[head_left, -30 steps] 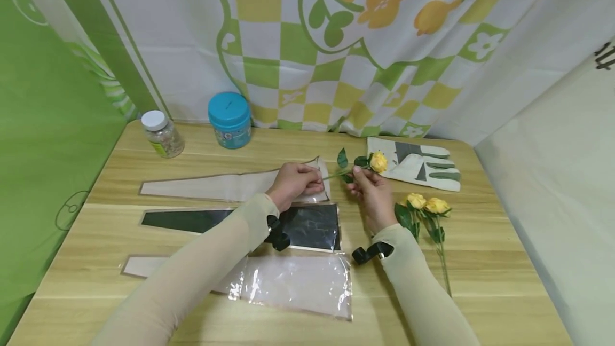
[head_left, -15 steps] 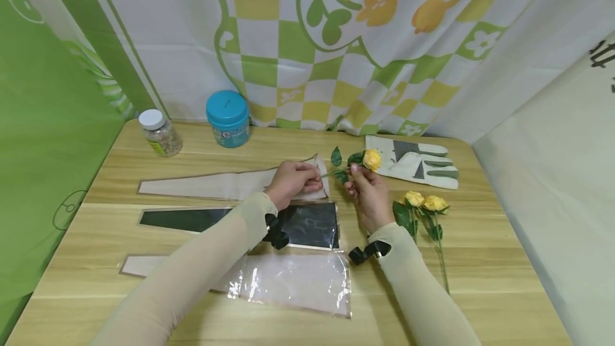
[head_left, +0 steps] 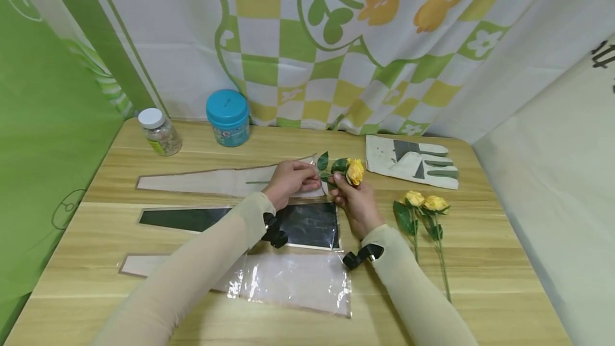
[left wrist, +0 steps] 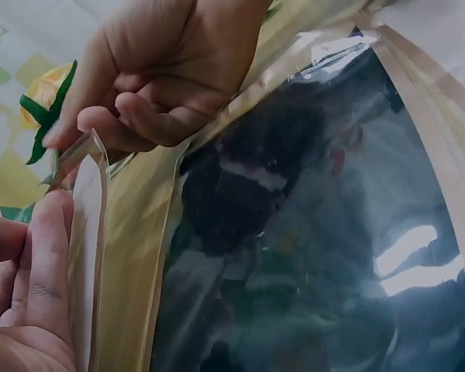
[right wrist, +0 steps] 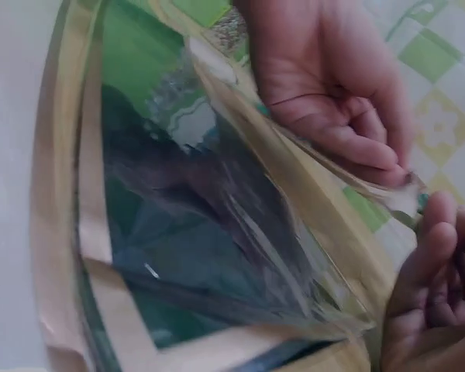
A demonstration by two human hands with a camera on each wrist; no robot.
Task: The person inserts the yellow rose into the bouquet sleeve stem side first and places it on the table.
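A yellow artificial rose (head_left: 355,171) is in my right hand (head_left: 357,204), which pinches its stem just below the bloom. The lower stem shows through a white tapered flower sleeve (head_left: 192,184), lying inside it. At the sleeve's wide mouth my left hand (head_left: 293,180) pinches the rim; in the left wrist view the raised clear edge (left wrist: 85,155) stands at its fingertips. Green leaves (head_left: 323,161) stick out at the mouth. Both hands are close together there. In the right wrist view, part of the right hand (right wrist: 434,302) is cut off by the frame.
A black sleeve (head_left: 309,226) and another clear-fronted white sleeve (head_left: 298,284) lie nearer on the table. Two more yellow roses (head_left: 434,204) lie at right, below a work glove (head_left: 413,162). A blue-lidded tub (head_left: 228,118) and a white-capped jar (head_left: 160,132) stand at the back left.
My right hand has moved left with the rose, and its stem has slid further into the white sleeve. The left hand stays at the sleeve's mouth.
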